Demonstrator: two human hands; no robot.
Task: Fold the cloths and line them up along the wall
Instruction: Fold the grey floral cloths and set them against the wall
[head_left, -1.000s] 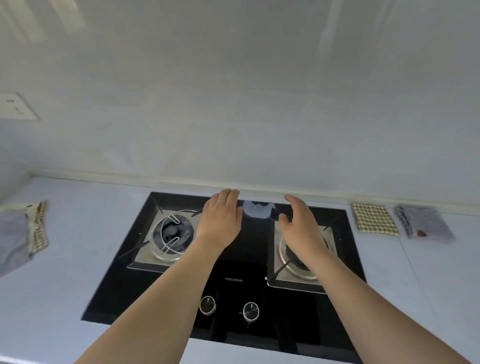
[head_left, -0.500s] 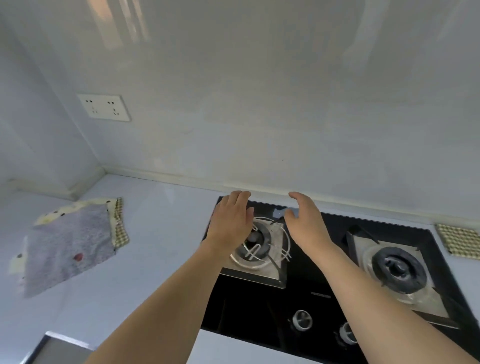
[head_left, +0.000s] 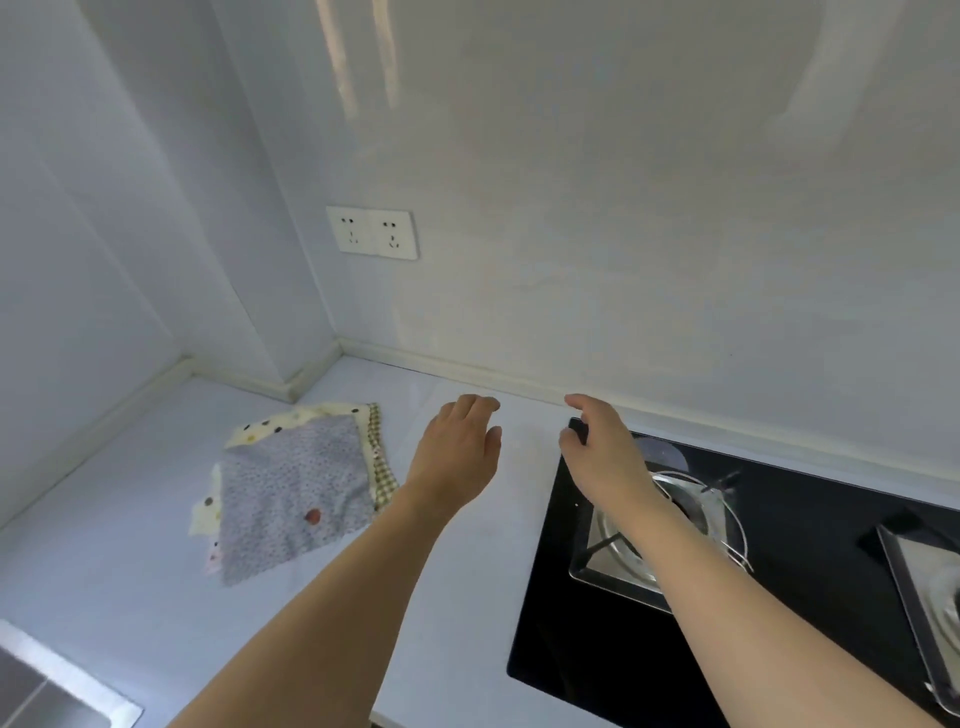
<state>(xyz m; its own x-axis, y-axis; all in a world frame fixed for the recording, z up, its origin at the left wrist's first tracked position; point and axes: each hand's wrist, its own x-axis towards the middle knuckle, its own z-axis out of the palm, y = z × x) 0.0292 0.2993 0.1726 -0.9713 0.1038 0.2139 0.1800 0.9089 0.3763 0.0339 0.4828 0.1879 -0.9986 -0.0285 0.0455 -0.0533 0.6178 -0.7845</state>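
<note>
A pale wall (head_left: 623, 234) rises behind a white surface (head_left: 130, 597), with a double socket (head_left: 372, 233) mounted on it. A black gas hob (head_left: 779, 649) is set into the surface at the right, its steel burner (head_left: 670, 530) partly hidden by the right forearm. At the left, near the corner, a loose pile of cloths (head_left: 291, 493) lies flat and unfolded: a grey speckled one on top, a cream dotted one and a checked one showing beneath. The left hand (head_left: 457, 457) hovers just right of the pile, fingers relaxed and loosely spread, holding nothing. The right hand (head_left: 602, 452) hangs over the hob's back left corner, likewise spread and empty.
</note>
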